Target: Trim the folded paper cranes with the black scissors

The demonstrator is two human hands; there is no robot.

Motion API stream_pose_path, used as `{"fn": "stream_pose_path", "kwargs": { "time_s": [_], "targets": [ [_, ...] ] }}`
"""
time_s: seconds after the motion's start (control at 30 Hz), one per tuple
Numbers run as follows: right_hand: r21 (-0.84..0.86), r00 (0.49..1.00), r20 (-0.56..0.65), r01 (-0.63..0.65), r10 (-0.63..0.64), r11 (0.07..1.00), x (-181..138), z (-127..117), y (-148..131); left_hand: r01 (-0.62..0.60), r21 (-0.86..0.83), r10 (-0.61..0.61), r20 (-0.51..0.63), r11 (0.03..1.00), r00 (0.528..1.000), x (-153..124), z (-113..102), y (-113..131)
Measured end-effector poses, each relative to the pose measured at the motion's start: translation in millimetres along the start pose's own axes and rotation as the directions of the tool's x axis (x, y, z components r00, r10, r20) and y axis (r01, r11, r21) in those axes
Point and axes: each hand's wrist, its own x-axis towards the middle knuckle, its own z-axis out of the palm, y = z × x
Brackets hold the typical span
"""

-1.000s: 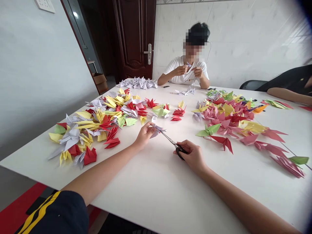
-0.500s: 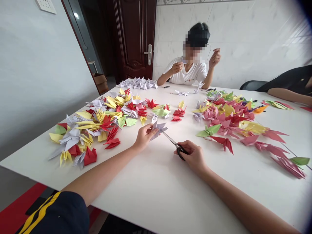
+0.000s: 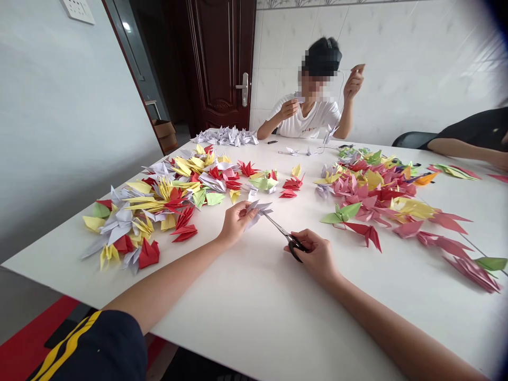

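Observation:
Between the thumb and fingers of my left hand (image 3: 236, 221) is a pale lilac paper crane (image 3: 259, 208), held just above the table. My right hand (image 3: 317, 253) is closed around the black handles of a pair of scissors (image 3: 286, 233). The scissors' metal blades point up and left, and their tips meet the crane's near side. Whether the tips sit inside a fold of the paper, I cannot tell. Just beyond my left hand lie a red paper crane (image 3: 292, 183) and a light green one (image 3: 262, 182).
A mixed heap of folded cranes (image 3: 159, 196) covers the left of the white table (image 3: 238, 317). White cranes (image 3: 226, 135) lie at the back, pink and multicoloured ones (image 3: 369, 182) on the right. Opposite sits a person (image 3: 311, 119) with both hands raised; another person's arm (image 3: 468, 148) rests at far right.
My hands, the crane and the scissors stay almost in place. Across the table, the person's raised hand has gone higher, and the white cranes near them have shifted. The view has moved slightly.

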Motion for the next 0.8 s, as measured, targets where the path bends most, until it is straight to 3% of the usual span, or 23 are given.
{"fn": "stream_pose_path", "kwargs": {
  "time_s": [0.8],
  "targets": [
    [0.111,0.992,0.072,-0.113,0.106,0.987,2.0,-1.3,-2.9,-0.148,0.130,0.151,-0.013,0.980,0.988,-0.9,-2.1,-1.0]
  ]
}}
